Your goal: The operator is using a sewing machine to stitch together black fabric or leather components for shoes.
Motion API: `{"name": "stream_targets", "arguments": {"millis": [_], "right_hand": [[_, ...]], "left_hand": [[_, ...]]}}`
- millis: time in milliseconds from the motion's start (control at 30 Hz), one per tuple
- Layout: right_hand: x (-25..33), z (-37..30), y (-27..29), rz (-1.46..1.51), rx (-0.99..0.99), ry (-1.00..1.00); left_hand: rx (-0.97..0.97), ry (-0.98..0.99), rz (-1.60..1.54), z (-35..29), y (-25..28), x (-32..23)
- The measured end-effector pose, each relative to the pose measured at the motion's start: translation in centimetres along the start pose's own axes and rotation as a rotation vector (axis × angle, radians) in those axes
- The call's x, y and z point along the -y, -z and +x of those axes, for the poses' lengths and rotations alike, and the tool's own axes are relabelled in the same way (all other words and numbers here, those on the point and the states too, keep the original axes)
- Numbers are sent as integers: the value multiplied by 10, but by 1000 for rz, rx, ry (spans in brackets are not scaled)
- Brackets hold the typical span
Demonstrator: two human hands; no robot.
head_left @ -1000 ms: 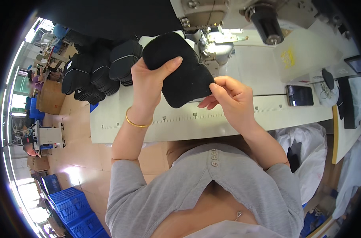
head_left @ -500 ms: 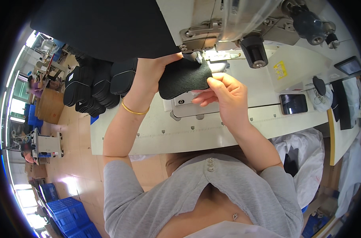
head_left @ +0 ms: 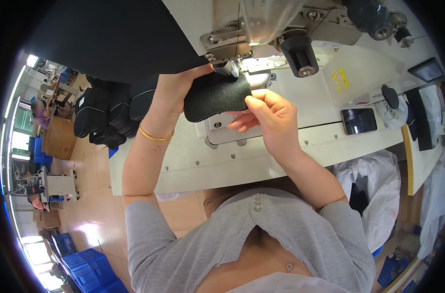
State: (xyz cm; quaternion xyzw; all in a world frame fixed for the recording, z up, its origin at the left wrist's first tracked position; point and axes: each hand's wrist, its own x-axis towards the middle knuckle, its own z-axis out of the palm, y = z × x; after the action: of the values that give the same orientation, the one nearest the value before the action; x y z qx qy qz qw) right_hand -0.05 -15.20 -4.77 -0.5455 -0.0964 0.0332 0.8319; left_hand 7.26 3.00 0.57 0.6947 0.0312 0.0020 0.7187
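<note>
A black textured fabric piece [head_left: 217, 99] with rounded corners lies under the needle area of a sewing machine [head_left: 225, 53]. My right hand [head_left: 269, 115] pinches its right edge between thumb and forefinger, the other fingers curled loosely below. At the left side of the fabric is my left hand [head_left: 181, 88], a gold bangle [head_left: 156, 138] on its wrist. Its thumb reaches along the top edge toward the presser foot; the other fingers are hidden behind the fabric, so its grip shows only in part.
Banded stacks of black pieces [head_left: 91, 115] stand at the table's left end. A phone [head_left: 358, 121] lies on the right of the white table [head_left: 222, 171]. White plastic bags [head_left: 379, 176] hang at the right. Blue crates [head_left: 93, 268] sit on the floor.
The whole view has shifted slightly, so machine, fabric and hands all appear a little further left. Both hands keep their places on the fabric.
</note>
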Motion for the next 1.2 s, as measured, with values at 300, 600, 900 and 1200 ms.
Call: {"name": "stream_targets", "arguments": {"millis": [300,600,900,1200], "right_hand": [[-5,2,-7,3,-14,7],[-5,-8,-5,-54,6,33],[-21,-15,-16,139,112,-6],[-26,-17,-25,332,99,-49]], "left_hand": [[9,-280,306,3,10,12],[181,-1336,913,-43,13,26],[144,-1512,930,-37,-2,28],[190,-1536,935,-40,1,22]]}}
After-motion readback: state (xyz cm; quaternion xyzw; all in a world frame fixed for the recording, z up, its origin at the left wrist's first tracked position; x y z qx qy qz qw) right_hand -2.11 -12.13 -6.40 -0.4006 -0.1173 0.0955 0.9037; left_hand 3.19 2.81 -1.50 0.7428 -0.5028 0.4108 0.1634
